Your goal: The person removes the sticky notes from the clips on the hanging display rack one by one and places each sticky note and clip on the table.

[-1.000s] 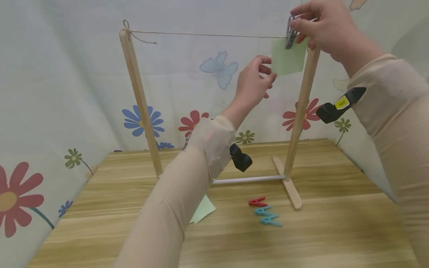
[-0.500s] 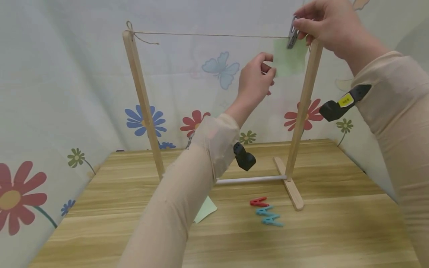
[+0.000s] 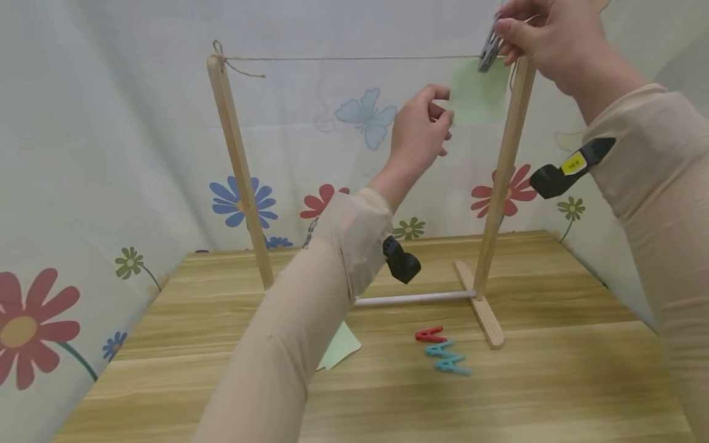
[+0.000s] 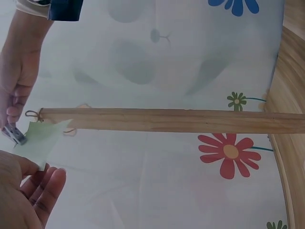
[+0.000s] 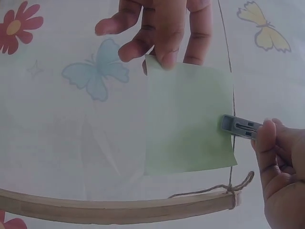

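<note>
Near the right end of the twine (image 3: 354, 58), a square of pale green paper (image 3: 479, 95) hangs against the line. My left hand (image 3: 421, 129) pinches its lower left edge; the right wrist view shows the thumb (image 5: 169, 57) on the paper's face. With thumb and fingers, my right hand (image 3: 562, 46) grips the handle end of a grey clothespin (image 3: 489, 50). The nose of the clothespin (image 5: 240, 127) overlaps the paper's top edge and the twine. How firmly it bites cannot be told.
A wooden post (image 3: 506, 172) rises close to the right hand, another post (image 3: 238, 160) at left. On the table (image 3: 526, 400) lie a red clothespin (image 3: 431, 334), two blue clothespins (image 3: 440, 351) and more green paper (image 3: 340, 347), partly hidden by the left sleeve.
The right hand has shifted slightly up and right, and the grey clothespin now leans further right. The twine's right end has risen a little. The left hand stays at the paper's edge.
</note>
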Demonstrator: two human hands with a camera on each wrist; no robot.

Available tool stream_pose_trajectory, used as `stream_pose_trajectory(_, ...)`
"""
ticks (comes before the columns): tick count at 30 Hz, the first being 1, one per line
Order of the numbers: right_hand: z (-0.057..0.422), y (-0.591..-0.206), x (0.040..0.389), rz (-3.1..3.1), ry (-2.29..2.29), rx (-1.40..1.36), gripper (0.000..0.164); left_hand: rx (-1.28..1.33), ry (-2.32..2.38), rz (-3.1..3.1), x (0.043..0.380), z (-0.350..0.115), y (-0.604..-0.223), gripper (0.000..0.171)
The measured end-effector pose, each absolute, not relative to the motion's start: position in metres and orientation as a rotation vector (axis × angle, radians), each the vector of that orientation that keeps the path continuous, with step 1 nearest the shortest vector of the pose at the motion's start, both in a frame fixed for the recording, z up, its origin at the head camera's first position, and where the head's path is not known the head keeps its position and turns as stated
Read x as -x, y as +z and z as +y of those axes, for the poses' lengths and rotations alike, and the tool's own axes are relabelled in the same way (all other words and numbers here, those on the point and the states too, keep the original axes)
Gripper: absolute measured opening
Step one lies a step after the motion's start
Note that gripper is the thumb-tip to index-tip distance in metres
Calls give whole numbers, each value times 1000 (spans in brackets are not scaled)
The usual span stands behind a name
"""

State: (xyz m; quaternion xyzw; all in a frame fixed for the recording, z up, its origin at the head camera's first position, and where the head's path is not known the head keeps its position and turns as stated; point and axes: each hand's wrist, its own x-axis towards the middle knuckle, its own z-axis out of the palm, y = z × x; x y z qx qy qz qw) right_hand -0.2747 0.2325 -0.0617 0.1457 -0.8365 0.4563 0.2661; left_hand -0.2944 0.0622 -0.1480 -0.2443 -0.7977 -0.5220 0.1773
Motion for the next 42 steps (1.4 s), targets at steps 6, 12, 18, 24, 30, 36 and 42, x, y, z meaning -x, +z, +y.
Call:
stream_pose_trajectory(6, 232, -62, 273, -2179, 1306, -377, 15, 702, -1483, -2255, 294, 61, -150, 31)
stream_pose_trajectory(12, 236, -61, 272, -2093, 1332, -354, 22, 696, -1470, -2265, 295, 57, -154, 30)
stream_pose_trajectory(18, 236, -59, 270, -2033, 1341, -401, 26, 701, -1457, -2271, 296, 51, -155, 29)
stream_pose_trajectory(24, 237, -58, 270, -2015, 1377, -453, 36, 705, -1435, -2283, 298, 45, -155, 29)
stream_pose_trajectory(30, 240, -58, 270, -2017, 1403, -521, 35, 725, -1416, -2280, 295, 39, -155, 28)
stream_pose_trajectory(36, 241, -63, 265, -2008, 1472, -586, 24, 766, -1391, -2263, 292, 32, -157, 27)
stream_pose_trajectory(42, 240, -71, 261, -1968, 1525, -630, 16, 782, -1406, -2253, 290, 22, -162, 27)
